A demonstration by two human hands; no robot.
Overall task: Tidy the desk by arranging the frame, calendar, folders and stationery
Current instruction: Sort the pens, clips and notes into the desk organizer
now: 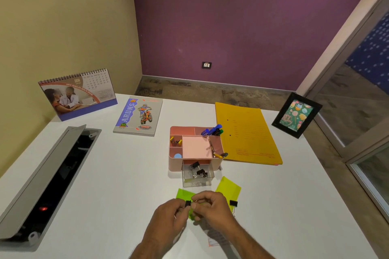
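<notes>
Both hands meet at the near edge of the desk (126, 174). The left hand (168, 214) pinches a black clip (188, 203) at its fingertips, fingers curled in tight. The right hand (210, 206) curls round green notes (184, 194) right beside that clip, its grip closed on the paper, though how the clip sits on the notes is hard to make out under the fingers. Yellow notes (229, 188) lie just right of the right hand, with a second clip (233, 203) on their near edge.

Just beyond the hands sits the pink organiser (195, 147), mid-desk, its clear drawer (197, 176) pulled out toward the near edge with more clips inside. Pens (212, 130) poke from its far right compartment.

The yellow folder (248, 136) lies flat right of the organiser, touching it or nearly so. The frame (296, 114) stands at the far right corner. The calendar (77, 93) stands at the far left corner, and a notebook (137, 115) lies flat near the far edge, between calendar and folder. A cable tray (50, 178) lies open along the left edge.
</notes>
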